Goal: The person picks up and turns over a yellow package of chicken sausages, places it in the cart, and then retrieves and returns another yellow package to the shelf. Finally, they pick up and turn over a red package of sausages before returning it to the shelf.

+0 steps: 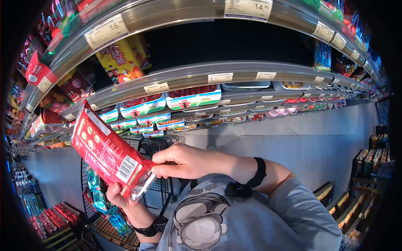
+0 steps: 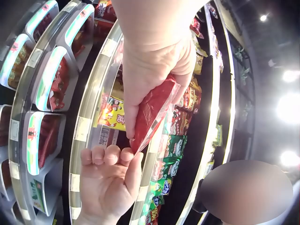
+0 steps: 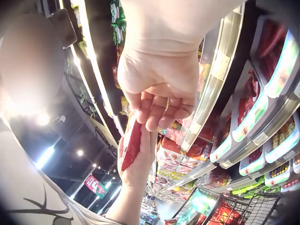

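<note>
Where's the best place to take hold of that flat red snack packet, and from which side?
Probably by the clear bottom seam, from the side. The red packet is thin, flat and stands tilted, so fingers pinching across its faces get purchase. The left hand grips its lower edge from below; the right hand pinches the clear corner from the right.

head view: strong fisheye curvature bends my shelf rails (image 1: 188,73) into arcs, with a black vignette at the corners. even, bright store light; glare streaks along the rails. wrist views: ceiling lamps (image 2: 290,108) blow out to white flare, and my left hand (image 2: 157,51) and right hand (image 3: 159,79) sit close to the lens, soft and overexposed. a blurred oval patch appears in each wrist view. distant shelves smear at the edges.
</note>
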